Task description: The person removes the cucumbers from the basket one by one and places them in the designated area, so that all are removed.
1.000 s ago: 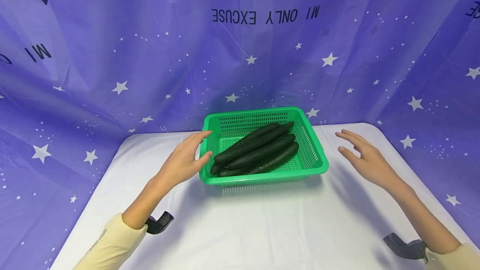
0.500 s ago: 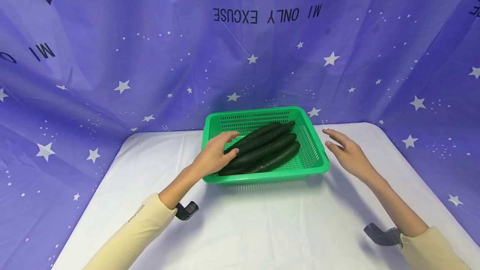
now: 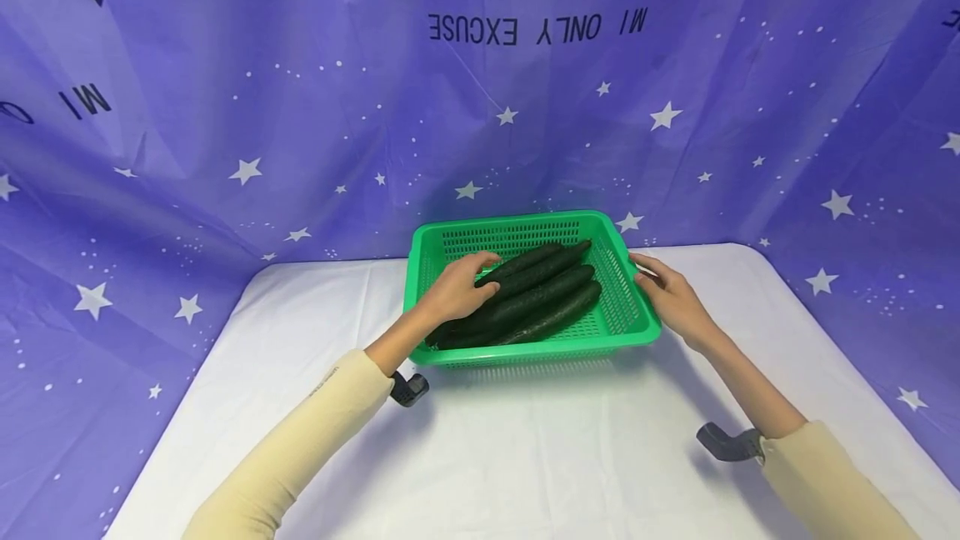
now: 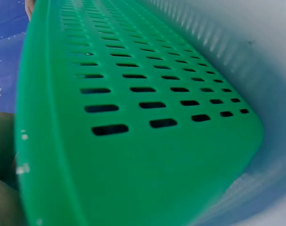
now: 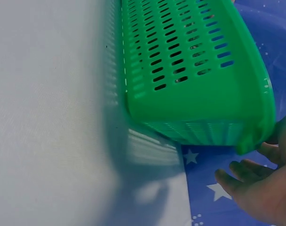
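Several dark green cucumbers point(image 3: 545, 307) lie side by side, slanting, in a green plastic basket point(image 3: 536, 354) with slotted walls. Reaching over the basket's left side, my left hand point(image 3: 457, 288) is above the cucumbers, thumb and fingers apart; whether it touches one cannot be told. My right hand point(image 3: 677, 303) is at the right rim, its fingertips at the edge. In the right wrist view the loosely bent fingers point(image 5: 246, 172) lie outside the basket corner, below the rim. The left wrist view is mostly filled by the basket's outer wall point(image 4: 147, 165), which hides most of the left hand.
A white cloth point(image 3: 555, 440) covers the table under the basket. Behind and at both sides hangs a purple curtain point(image 3: 390, 90) with stars and lettering, close to the basket's far side. Each wrist wears a black device point(image 3: 410, 390).
My left hand has moved right, from beside the basket's left rim to over the cucumbers. My right hand has come left to the right rim. Basket and cucumbers stay in place.
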A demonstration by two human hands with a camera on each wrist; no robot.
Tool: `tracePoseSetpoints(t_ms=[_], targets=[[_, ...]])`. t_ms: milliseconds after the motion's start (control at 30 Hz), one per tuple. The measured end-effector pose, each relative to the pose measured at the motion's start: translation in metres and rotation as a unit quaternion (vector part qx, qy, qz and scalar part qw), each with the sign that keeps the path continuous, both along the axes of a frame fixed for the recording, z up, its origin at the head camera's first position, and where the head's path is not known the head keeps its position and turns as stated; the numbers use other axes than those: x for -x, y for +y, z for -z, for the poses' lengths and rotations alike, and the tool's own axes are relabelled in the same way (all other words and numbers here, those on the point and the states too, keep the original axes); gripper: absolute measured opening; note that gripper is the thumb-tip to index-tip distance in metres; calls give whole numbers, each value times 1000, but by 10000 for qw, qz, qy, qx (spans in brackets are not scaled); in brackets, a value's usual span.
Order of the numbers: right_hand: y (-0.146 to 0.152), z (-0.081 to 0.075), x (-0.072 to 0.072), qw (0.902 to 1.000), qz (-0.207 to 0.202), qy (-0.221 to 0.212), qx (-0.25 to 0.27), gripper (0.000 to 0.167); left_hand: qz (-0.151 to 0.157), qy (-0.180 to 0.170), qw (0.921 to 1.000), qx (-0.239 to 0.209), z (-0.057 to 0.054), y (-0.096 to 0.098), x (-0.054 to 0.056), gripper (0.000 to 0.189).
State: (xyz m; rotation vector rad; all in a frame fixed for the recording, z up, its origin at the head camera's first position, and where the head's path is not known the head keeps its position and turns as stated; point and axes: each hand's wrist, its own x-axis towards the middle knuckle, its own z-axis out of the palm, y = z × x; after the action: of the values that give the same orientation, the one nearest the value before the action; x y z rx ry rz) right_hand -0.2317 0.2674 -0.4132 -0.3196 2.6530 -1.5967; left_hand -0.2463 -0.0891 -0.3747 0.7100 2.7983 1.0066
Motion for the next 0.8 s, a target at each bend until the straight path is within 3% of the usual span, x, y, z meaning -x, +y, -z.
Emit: tracePoseSetpoints(t_ms=[233,533,800], targets=[[-2,10,6,9989,32,-223,418,54,136,-174,9992,348,7,13,11,48],[-3,20,10,9915,53,-472,1213,56,126,-55,9962,855,19,24,21,46],[-3,24,9,9855,17,-613,1579,57,212,-46,9916,1277,20,36,27,45]])
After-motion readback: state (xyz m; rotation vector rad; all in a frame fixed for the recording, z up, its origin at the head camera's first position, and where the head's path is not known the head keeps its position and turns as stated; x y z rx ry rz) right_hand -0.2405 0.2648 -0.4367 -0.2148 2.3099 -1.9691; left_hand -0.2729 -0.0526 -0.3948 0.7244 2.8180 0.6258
